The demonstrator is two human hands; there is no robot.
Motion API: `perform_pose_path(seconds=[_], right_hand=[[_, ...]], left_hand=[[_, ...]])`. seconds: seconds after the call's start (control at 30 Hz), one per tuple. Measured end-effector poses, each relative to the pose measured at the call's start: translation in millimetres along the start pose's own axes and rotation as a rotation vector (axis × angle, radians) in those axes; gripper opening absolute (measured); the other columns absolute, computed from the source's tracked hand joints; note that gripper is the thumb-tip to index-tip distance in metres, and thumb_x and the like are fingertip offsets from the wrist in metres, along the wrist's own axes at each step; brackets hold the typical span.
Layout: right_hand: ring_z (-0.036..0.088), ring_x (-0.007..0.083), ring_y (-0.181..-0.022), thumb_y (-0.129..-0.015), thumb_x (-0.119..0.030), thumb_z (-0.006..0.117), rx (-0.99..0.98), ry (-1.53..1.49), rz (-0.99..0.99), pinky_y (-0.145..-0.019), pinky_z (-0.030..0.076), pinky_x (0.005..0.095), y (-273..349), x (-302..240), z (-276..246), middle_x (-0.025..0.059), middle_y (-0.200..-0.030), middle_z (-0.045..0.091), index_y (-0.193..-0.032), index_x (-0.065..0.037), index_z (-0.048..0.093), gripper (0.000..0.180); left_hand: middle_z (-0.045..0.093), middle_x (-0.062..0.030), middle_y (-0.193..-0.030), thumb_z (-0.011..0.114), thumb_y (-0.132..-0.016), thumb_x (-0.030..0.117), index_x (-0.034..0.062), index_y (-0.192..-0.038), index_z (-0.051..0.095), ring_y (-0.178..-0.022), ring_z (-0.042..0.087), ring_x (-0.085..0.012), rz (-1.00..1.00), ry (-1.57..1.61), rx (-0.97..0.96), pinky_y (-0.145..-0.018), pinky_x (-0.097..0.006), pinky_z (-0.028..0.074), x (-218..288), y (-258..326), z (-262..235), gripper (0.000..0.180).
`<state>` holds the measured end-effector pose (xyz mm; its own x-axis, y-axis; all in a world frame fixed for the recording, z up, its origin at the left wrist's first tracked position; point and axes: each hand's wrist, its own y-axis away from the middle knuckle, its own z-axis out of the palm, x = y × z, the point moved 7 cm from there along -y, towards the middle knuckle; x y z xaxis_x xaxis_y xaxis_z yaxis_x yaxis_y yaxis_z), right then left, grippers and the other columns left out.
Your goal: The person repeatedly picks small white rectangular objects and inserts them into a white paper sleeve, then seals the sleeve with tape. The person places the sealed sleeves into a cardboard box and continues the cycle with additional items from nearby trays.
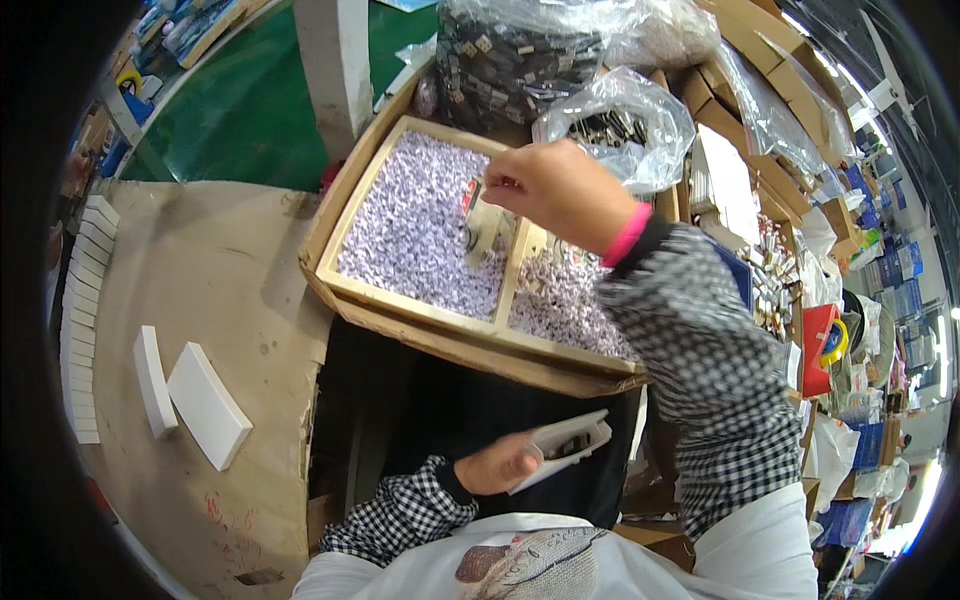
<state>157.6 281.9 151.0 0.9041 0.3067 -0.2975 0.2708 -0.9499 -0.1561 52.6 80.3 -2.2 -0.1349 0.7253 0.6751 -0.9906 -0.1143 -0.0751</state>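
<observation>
Basically left hand point(497, 467) gripped a white box point(556, 436) slanting away rightward; wooden tray point(408, 303) sat ahead, right hand point(560, 190) nearer it, curled, couldn't tell on what.

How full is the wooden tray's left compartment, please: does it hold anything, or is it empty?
Not empty: small pale purple pieces cover most of the left compartment. How deep they lie, I cannot tell.
</observation>
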Motion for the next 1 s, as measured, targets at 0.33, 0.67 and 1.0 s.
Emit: perform_pose_path(seconds=[0.33,0.67,1.0], right_hand=[[0.064,0.0248,-0.071,-0.073,-0.008,0.064,-0.378,-0.128,-0.131,-0.061,0.052,0.0329,131.5,-87.0,-13.1,0.0075,-0.073,0.059,-0.087,-0.006,0.058,0.016],[0.062,0.0223,-0.067,-0.075,-0.009,0.068,-0.249,-0.153,-0.143,-0.057,0.051,0.0322,136.4,-62.2,-40.5,0.0047,-0.076,0.060,-0.090,-0.007,0.065,0.016],[0.064,0.0321,-0.071,-0.084,-0.030,0.061,-0.014,0.346,0.289,-0.063,0.049,0.0420,28.9,164.9,-83.3,0.0181,-0.080,0.065,-0.089,-0.005,0.070,0.027]], left_hand=[[0.051,-0.0138,-0.124,0.052,-0.071,0.078,0.0026,-0.134,0.037,-0.115,0.053,-0.0224,0.076,0.042,0.083,-0.098,-0.035,0.043,12.8,-4.4,-12.0,0.100],[0.050,-0.0150,-0.127,0.050,-0.069,0.081,-0.0032,-0.136,0.034,-0.119,0.049,-0.0211,0.053,-0.040,0.085,-0.101,-0.034,0.039,29.1,-21.9,-0.8,0.109],[0.042,-0.0180,-0.140,0.062,-0.061,0.076,-0.0069,-0.141,0.028,-0.130,0.040,-0.0242,-0.073,-0.265,-0.106,-0.108,-0.035,0.030,20.3,-15.2,-5.9,0.120]])
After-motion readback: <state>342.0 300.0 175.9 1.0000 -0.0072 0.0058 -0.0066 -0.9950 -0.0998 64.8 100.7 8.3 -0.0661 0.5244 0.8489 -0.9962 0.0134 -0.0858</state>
